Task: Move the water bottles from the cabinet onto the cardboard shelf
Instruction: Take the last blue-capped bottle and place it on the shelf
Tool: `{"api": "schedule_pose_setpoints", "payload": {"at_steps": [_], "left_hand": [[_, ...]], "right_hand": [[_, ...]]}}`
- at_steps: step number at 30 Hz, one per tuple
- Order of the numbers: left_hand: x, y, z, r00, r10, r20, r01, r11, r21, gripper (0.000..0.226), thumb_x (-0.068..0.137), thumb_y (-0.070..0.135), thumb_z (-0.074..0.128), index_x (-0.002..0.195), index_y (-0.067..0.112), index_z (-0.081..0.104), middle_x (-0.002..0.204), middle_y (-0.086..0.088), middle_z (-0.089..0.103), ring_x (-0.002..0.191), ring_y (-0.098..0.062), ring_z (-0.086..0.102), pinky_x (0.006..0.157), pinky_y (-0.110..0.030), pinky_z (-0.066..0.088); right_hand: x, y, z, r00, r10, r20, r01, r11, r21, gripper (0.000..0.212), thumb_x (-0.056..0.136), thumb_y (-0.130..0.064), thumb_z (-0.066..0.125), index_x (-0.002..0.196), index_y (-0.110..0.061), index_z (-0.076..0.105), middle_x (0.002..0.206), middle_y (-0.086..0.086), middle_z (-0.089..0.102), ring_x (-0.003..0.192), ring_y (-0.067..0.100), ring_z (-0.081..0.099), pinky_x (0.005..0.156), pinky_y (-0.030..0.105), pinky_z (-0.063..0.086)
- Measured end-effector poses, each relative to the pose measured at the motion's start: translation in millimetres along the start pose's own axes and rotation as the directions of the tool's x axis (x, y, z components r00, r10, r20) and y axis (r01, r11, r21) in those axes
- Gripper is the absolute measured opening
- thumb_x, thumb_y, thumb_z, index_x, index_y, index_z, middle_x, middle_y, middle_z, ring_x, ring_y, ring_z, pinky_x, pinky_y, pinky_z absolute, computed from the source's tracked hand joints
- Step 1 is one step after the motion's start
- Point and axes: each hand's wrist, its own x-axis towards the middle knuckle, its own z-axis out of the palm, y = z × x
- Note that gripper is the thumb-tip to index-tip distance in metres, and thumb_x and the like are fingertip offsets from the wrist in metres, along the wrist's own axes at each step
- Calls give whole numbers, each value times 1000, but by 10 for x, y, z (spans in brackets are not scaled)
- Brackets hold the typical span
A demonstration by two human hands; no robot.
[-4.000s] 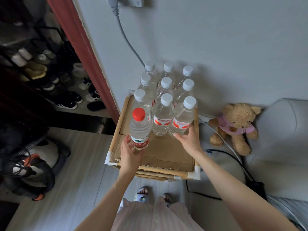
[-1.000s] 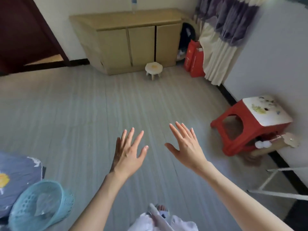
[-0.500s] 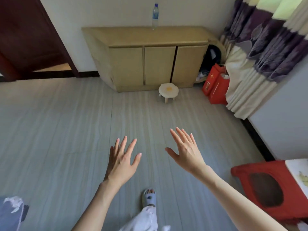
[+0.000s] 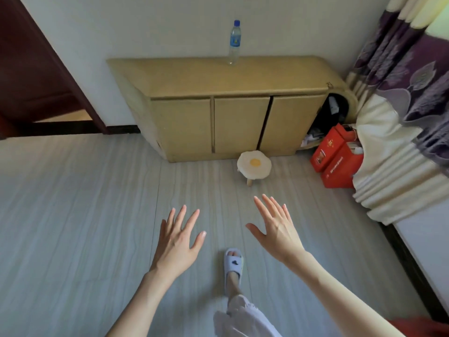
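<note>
Both hands empty, held out over the floor (image 4: 73,215), fingers straight and spread, backs up. Left hand (image 4: 178,242) lower and nearer the middle, right hand (image 4: 275,229) a bit higher, thumb out to the side; hands apart, touching nothing. One bottle (image 4: 234,42) with blue cap and blue label stands upright on top of the cabinet (image 4: 218,79), near its back edge by the wall, well apart from the hands. Cabinet tan, three closed doors on the front, against the wall. Small stool (image 4: 254,165) with a fried-egg cushion on the floor just in front of the cabinet's right door. Red boxes (image 4: 332,156) right of the cabinet, beside the curtain (image 4: 401,117). Dark door (image 4: 31,76) at left. One foot in a pale slipper (image 4: 233,263) on the floor between the arms.
</note>
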Motion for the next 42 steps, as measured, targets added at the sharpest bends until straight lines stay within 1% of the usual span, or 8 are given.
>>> {"api": "schedule_pose_setpoints", "payload": {"at_steps": [9,14,23,28,30,32,37,42], "left_hand": [[2339,256,-548,996,2,-88,-6,999,-44,75,75,64,10,142,31,17,155,-2,7,143,-21,-4,116,-43,6],[3244,100,-565,998,-68,9,68,997,-28,81,70,66,4,143,31,11,155,-3,1,142,-22,-7,115,-42,1],[5412,-294,-835,997,-28,72,27,999,27,82,69,65,4,143,30,9,155,-6,1,142,-26,-6,116,-44,4],[6668,-389,-1058,996,40,78,-44,997,55,80,72,63,8,142,27,18,154,-9,11,142,-29,2,115,-45,8],[7077,-392,-1029,991,41,125,-50,997,67,69,81,59,21,142,27,19,154,-9,10,142,-30,3,115,-46,7],[7415,-388,-937,985,37,169,-52,995,90,59,91,44,36,143,28,14,155,-8,6,142,-29,0,115,-47,6],[8301,-387,-680,966,2,258,-43,987,154,61,93,37,38,143,31,5,155,-6,-2,142,-29,-3,114,-46,7],[9053,-412,-437,930,-113,350,30,972,234,68,91,35,42,143,32,-3,155,-7,-10,142,-30,-6,115,-47,8]], "right_hand": [[2471,383,-671,997,-52,-61,54,998,24,63,89,-41,51,142,-16,27,149,11,29,141,28,20,114,42,10],[3435,534,-592,998,-65,-1,65,998,15,73,82,-60,24,142,-19,26,150,9,30,141,25,20,114,43,13],[5465,674,-603,996,44,77,-44,999,-9,67,91,-51,37,145,-22,10,155,4,12,144,20,5,116,38,2],[6535,678,-773,992,120,45,-123,990,72,64,91,-45,43,144,-19,17,153,9,20,141,23,15,116,38,12],[6878,754,-786,986,158,59,-164,979,119,63,91,-42,46,143,-17,21,152,10,22,140,24,18,115,37,16],[7201,859,-758,980,185,69,-194,968,161,62,90,-39,49,142,-15,25,150,11,27,139,25,22,113,37,21],[8189,1247,-686,954,283,95,-299,912,281,59,90,-36,52,140,-12,30,144,10,37,132,24,34,106,32,28],[9302,1585,-704,898,437,48,-393,750,532,65,83,-31,63,137,-9,33,137,11,46,123,24,46,105,42,37]]}}
